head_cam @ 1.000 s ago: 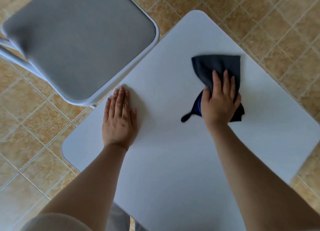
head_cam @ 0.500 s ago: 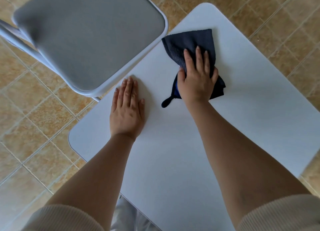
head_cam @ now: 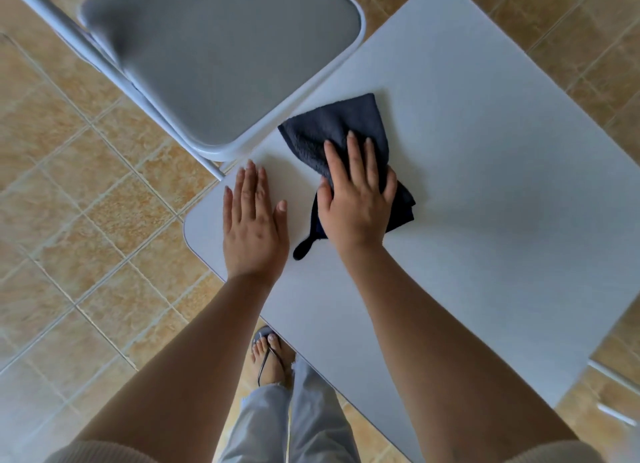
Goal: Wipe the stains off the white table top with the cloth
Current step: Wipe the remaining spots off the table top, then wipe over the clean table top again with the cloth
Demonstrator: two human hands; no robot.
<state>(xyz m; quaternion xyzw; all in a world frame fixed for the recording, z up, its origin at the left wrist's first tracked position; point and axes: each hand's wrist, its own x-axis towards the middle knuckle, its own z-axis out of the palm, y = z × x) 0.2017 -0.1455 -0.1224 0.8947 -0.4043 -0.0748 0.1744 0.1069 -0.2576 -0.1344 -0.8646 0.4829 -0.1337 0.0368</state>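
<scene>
The right hand (head_cam: pixel 356 199) lies flat on the cloth (head_cam: pixel 332 126), fingers straight and a little spread. It presses the cloth down and does not grip it. The cloth is dark and bunched, flat on the table (head_cam: pixel 485 289), with a small loop trailing out toward the wrist. It sits near the edge by the chair (head_cam: pixel 221 53), just beside the left hand (head_cam: pixel 252 220). That hand is also spread flat with its palm on the top, near the rounded corner, and seems to be steadying the table.

A second ago the cloth was out in the middle, well apart from the left hand. It then swept across toward the chair side and has now come in close to that hand. From where I stand that looks like one full stroke across the top.

I can't pick out any clear stain. There is a faint greyish patch on the right half, which may only be shadow. I'd judge the wiping partly done, since the near side and the far right look untouched by this pass. The tiled floor (head_cam: pixel 86 202) shows all round.
</scene>
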